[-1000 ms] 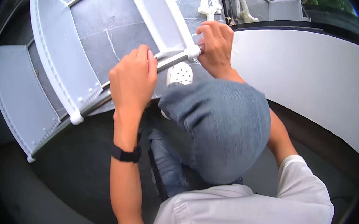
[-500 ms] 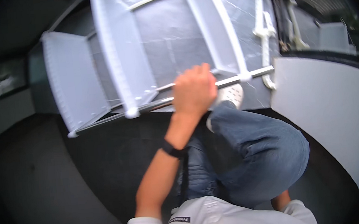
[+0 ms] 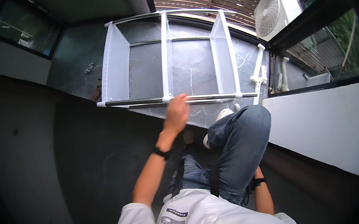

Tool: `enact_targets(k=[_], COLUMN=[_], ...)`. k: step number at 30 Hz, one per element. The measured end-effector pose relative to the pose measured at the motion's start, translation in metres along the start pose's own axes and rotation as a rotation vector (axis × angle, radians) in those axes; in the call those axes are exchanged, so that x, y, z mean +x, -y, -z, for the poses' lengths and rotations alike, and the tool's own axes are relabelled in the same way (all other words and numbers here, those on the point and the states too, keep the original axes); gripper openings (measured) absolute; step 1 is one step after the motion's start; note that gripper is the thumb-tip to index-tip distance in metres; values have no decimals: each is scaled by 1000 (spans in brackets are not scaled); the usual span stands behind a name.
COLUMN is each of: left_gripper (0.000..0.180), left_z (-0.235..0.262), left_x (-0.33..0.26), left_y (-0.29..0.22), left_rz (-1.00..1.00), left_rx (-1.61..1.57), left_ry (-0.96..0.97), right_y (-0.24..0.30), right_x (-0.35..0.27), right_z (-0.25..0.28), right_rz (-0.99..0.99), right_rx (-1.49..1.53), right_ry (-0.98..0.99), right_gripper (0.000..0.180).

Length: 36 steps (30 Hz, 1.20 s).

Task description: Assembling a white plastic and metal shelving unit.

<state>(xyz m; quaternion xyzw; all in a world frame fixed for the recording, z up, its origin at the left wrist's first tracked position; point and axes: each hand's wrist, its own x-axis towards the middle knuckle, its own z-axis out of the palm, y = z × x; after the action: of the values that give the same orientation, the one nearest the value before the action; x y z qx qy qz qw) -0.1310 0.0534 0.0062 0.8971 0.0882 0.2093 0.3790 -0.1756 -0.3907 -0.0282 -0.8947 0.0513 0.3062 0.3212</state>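
Beyond the raised knee (image 3: pixel 243 127), the left hand (image 3: pixel 177 112) grips the rack's (image 3: pixel 166 57) front rail, lying crosswise; right fingers hidden.

Dim foreground, daylight behind, fisheye-bent edges

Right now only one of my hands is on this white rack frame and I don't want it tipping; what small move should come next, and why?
Probably bring the right hand, out of sight behind the raised knee, up to the front rail. Only the left hand is on the rack, near its middle post, so both ends stand unsupported.
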Motion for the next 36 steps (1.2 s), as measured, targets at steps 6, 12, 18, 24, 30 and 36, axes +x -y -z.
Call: enact_targets(k=[6,12,18,24,30,36], left_gripper=[22,22,22,21,20,21], left_z=[79,117,58,6,12,90], left_x=[-166,-348,-312,-194,-181,-299], left_y=[88,181,164,90,76,87], left_rz=[584,1294,1247,765,755,943], left_rx=[6,-44,-144,-335,-283,-84], left_ry=[343,871,902,714,690,494], right_y=[-18,-56,-166,-171,-135,-108], right_x=[-16,-46,-107,-139,-121,-55], right_z=[-1,-28,-58,-49,-28,-15], right_rz=[-11,25,-82,-499,-357,-50], right_rx=[72,159,-52,279,284,-167], right_ry=[-64,-149,-94,93,101,213], right_gripper=[19,18,17,21,20,20])
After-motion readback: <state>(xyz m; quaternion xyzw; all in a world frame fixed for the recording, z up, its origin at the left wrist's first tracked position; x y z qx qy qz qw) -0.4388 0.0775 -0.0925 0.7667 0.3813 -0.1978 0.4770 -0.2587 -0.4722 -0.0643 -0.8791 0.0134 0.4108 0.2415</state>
